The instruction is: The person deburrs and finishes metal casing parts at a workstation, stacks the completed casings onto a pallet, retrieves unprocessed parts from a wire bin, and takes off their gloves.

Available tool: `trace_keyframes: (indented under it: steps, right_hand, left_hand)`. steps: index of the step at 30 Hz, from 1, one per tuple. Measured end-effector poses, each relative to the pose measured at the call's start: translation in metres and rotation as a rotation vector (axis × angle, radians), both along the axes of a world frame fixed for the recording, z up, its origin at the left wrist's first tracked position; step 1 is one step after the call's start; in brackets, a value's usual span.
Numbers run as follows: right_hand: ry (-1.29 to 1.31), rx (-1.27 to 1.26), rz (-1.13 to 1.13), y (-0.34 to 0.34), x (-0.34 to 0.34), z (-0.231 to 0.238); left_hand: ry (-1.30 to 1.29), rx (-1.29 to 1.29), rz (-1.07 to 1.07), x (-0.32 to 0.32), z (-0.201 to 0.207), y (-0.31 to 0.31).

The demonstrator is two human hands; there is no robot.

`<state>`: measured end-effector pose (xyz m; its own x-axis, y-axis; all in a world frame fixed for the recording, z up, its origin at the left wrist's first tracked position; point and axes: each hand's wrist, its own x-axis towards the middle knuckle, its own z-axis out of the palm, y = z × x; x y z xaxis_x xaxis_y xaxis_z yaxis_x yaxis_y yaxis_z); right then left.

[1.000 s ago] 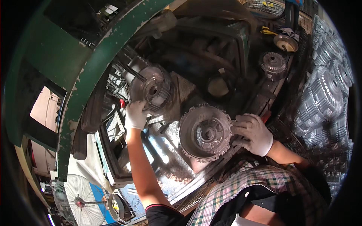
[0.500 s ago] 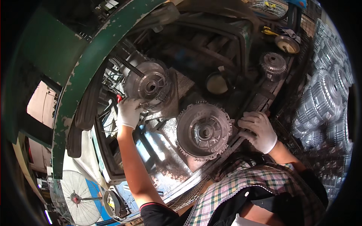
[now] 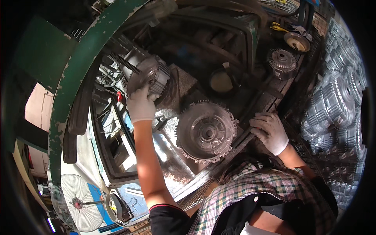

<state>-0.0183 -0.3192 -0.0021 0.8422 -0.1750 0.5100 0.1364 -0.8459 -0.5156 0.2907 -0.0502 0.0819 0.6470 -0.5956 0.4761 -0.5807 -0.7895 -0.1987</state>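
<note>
Grey metal fills this workshop view, seen from above through a round, bending lens. Left of centre, a finned casting [image 3: 161, 79] sits at a machine, a ridged rod [image 3: 124, 64] reaching toward it from the upper left. The person's gloved left hand [image 3: 141, 105] lies over the casting's lower edge, fingers bent and partly hidden against the metal; whether they grip it or merely rest there, I cannot tell.

Near the centre, a bowl-shaped casting [image 3: 205, 132] lies on the bench with its hollow side up, showing a central hub and a toothed rim. To its right, the gloved right hand [image 3: 271, 132] is apart from it, holding no visible piece, fingers loosely bent beside a dark rail [image 3: 243, 141] along the bench edge.

Work looks partway through: one piece is in place at the machine with a hand on it, while the bowl-shaped one lies free of both hands. Whether either is finished cannot be read from its surface. A smaller-looking casting [image 3: 282, 62] stands in the upper right, touched by neither hand. Many shiny castings [image 3: 329, 103] are piled along the right edge, so a good number seem either done or waiting; which, the view does not show.
</note>
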Motion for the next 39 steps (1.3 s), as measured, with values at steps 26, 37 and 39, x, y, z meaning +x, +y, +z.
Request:
trace_keyframes:
  steps: [26,37,39]
  right_hand:
    - [0.060,-0.047,0.007,-0.031,-0.041,-0.011]
    - [0.254,-0.193,-0.057,-0.049,0.070,-0.053]
    - [0.363,-0.353,-0.193,-0.051,0.104,-0.067]
  left_hand:
    - [0.060,-0.051,0.005,-0.008,0.009,0.038]
    - [-0.078,-0.066,0.201,-0.004,-0.036,-0.024]
    - [-0.113,-0.090,0.194,-0.003,-0.040,-0.021]
